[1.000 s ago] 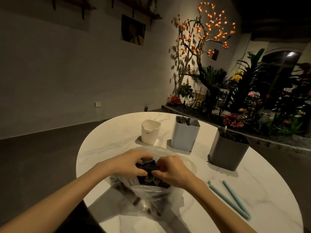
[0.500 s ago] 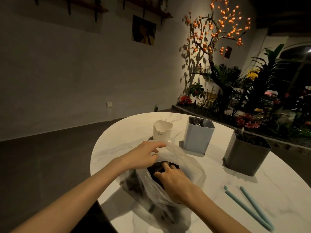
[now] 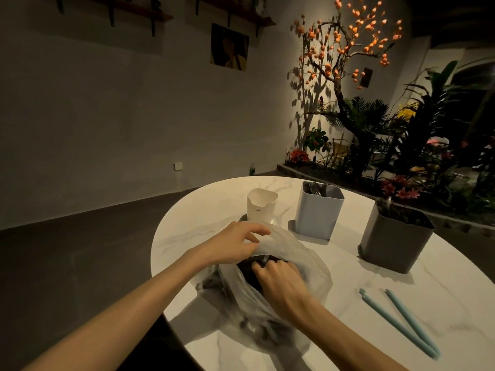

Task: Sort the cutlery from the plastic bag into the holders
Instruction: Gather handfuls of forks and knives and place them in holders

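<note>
Your left hand (image 3: 235, 243) sits mid-frame, fingers curled, pinching the top edge of the bag (image 3: 308, 266) and holding it up so the mouth stays open. Your right hand (image 3: 281, 281) is just below and right of it, pushed into the bag's mouth; fingertips are buried among the dark contents, so you can't tell what, if anything, they've got hold of. The cutlery (image 3: 265, 328) is in the bag, lower center of frame, seen only as dark shapes thru the clear plastic, w/ individual pieces too murky to tell apart. The bag rests on the near-left part of the round white table (image 3: 388, 277). Above the hands in frame, near the table's far edge, stand 3 holders: a small white cup (image 3: 261, 208) left, touching or just behind the bag's raised edge; a pale blue one (image 3: 317, 212) in the middle w/ metal utensil tips showing at its top; a gray one (image 3: 392, 243) right, w/ something dark inside. Two teal sticks (image 3: 407, 322) lie at lower right, apart from the bag.
</note>
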`<state>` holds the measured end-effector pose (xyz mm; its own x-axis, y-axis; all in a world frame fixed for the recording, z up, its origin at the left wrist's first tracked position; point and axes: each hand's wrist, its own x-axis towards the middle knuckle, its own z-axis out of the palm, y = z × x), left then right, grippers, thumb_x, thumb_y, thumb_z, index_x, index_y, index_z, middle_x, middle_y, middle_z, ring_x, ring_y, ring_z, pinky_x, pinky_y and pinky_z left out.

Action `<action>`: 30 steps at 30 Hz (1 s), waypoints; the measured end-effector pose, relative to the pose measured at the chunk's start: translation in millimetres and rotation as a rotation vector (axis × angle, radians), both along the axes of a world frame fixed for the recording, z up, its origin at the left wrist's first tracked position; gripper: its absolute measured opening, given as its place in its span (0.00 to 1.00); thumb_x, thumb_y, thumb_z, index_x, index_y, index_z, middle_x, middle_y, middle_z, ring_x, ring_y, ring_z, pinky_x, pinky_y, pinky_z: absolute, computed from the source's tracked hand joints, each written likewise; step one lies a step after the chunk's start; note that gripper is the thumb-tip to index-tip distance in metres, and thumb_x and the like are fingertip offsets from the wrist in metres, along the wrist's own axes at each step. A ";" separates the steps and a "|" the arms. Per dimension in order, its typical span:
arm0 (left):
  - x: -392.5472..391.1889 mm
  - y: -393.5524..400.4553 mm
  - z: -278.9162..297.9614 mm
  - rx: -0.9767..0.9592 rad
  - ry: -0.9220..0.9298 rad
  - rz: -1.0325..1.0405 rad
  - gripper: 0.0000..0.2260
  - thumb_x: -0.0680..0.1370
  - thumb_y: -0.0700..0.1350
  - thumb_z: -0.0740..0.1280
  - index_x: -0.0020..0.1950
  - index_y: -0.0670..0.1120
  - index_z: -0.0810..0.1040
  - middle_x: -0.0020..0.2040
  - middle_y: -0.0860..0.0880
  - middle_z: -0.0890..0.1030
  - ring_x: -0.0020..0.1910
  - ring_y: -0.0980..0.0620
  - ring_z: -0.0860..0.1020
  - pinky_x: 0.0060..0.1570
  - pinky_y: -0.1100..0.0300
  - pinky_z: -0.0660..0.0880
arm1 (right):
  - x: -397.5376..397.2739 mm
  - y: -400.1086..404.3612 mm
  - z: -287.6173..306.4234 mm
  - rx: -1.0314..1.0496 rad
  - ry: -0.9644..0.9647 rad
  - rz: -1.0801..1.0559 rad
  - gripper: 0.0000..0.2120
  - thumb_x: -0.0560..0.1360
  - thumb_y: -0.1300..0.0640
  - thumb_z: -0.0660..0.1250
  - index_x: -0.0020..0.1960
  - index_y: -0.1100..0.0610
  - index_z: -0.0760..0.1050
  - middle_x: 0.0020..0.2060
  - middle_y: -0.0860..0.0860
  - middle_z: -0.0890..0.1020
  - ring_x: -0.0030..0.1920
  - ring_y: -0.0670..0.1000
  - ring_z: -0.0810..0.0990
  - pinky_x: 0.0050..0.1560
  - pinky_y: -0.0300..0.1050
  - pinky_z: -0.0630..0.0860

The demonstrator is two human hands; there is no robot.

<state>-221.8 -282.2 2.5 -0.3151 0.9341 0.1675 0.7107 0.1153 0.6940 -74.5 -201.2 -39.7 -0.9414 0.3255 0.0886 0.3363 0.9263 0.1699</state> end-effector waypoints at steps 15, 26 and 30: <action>-6.5 -9.3 48.5 0.111 -0.322 0.001 0.09 0.83 0.43 0.66 0.60 0.47 0.83 0.53 0.51 0.87 0.53 0.53 0.85 0.61 0.56 0.79 | 27.7 15.8 82.6 0.217 0.077 0.277 0.14 0.83 0.54 0.63 0.67 0.53 0.76 0.53 0.53 0.83 0.48 0.56 0.83 0.50 0.49 0.78; 8.8 -8.5 57.3 -0.238 0.150 -0.172 0.18 0.74 0.45 0.75 0.64 0.50 0.80 0.53 0.55 0.83 0.53 0.55 0.81 0.56 0.64 0.78 | 29.2 37.5 128.4 0.067 0.089 0.317 0.12 0.83 0.52 0.64 0.64 0.51 0.80 0.48 0.50 0.85 0.43 0.50 0.83 0.41 0.39 0.77; 19.7 0.3 59.7 -0.203 0.198 -0.138 0.15 0.76 0.46 0.73 0.62 0.48 0.80 0.50 0.54 0.83 0.48 0.54 0.81 0.48 0.66 0.76 | 25.2 45.7 150.4 -0.070 0.061 0.302 0.10 0.81 0.55 0.67 0.60 0.53 0.83 0.49 0.50 0.86 0.46 0.50 0.84 0.48 0.46 0.82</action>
